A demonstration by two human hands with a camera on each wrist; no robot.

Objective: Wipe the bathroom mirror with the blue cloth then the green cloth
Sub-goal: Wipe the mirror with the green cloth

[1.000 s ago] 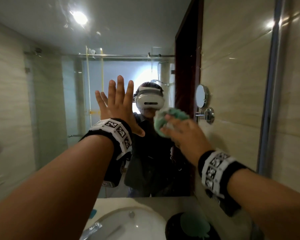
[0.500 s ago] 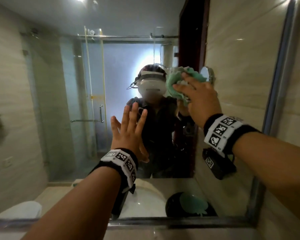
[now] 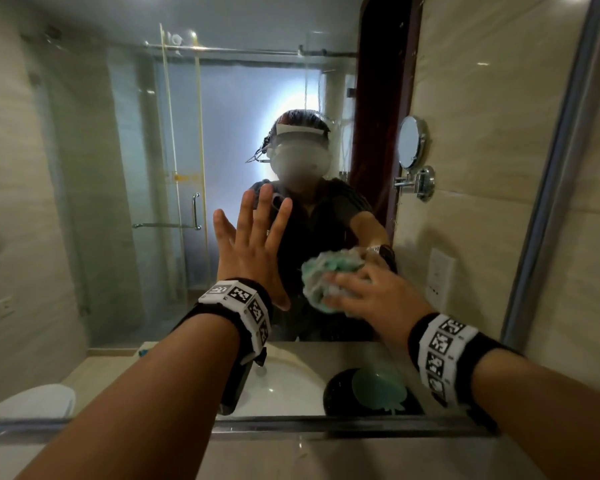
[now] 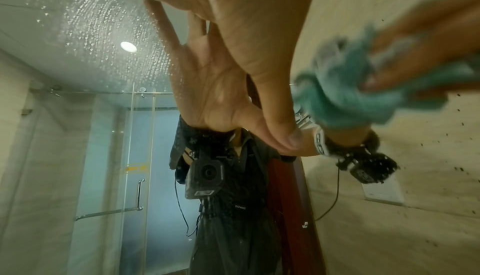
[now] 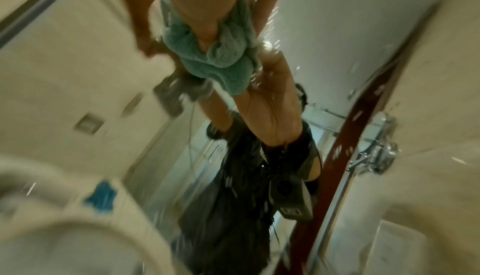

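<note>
The green cloth [image 3: 328, 280] is bunched up and pressed against the mirror [image 3: 118, 168], low and right of centre. My right hand [image 3: 355, 289] grips it with curled fingers. In the right wrist view the green cloth [image 5: 215, 61] bulges out under my right hand [image 5: 205, 22]. My left hand [image 3: 257, 237] lies flat on the glass just left of the cloth, fingers straight and spread. The left wrist view shows that left hand [image 4: 259, 43] meeting its reflection, with the green cloth [image 4: 345, 98] blurred to its right. The blue cloth [image 5: 100, 197] appears as a reflection on the counter beside the basin.
Reflected in the mirror are a white basin [image 3: 291, 379], a black bowl [image 3: 336, 393] holding a green item, a round wall mirror [image 3: 411, 142] and a glass shower door [image 3: 174, 202]. The mirror's metal frame [image 3: 551, 168] runs down the right, its lower edge [image 3: 326, 422] above the counter.
My right hand has swept the green cloth down the glass from the upper right to the lower middle. My left hand stays flat on the mirror in nearly the same spot.
</note>
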